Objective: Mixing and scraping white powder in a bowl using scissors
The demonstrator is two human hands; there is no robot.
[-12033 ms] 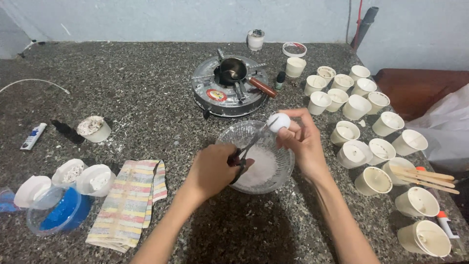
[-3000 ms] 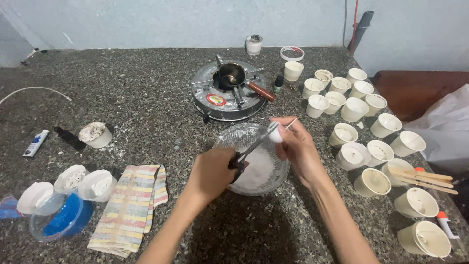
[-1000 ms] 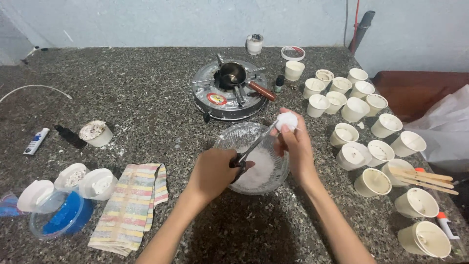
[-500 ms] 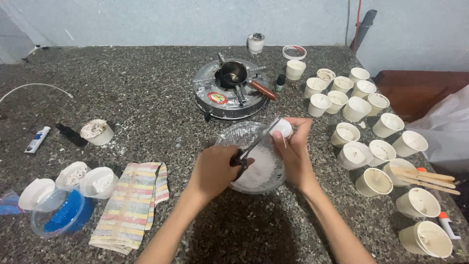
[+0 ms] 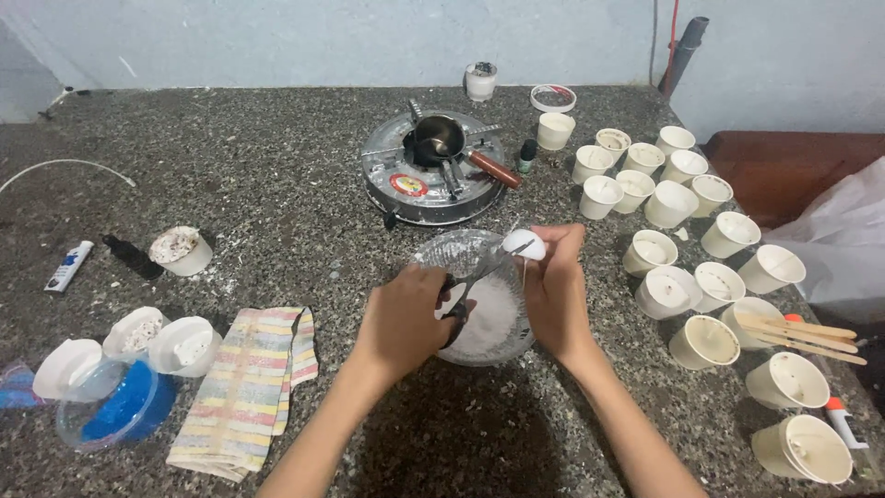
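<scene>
Black-handled scissors [image 5: 461, 300] in left hand [image 5: 406, 318] fingers | right hand [image 5: 553, 286] fingers pinch white lump [image 5: 519, 243] | over glass bowl [image 5: 442, 254]

On the tabletop [image 5: 230, 166] the bowl [image 5: 479, 309] sits at centre, with the stove [image 5: 433, 171] behind it at 12 o'clock. Cups [image 5: 682, 267] cluster from 1 to 4 o'clock. A cloth [image 5: 249, 387] lies at 8 o'clock, with a lidded container [image 5: 115, 410] left of it.

Both bare forearms are reaching up from the lower edge and angling inward toward each other. The left hand [image 5: 406, 318] is curling closed, knuckles up, fingers wrapped in a grip. The right hand [image 5: 553, 286] is rising slightly higher, its fingertips pinching together near the top, wrist bent.
</scene>
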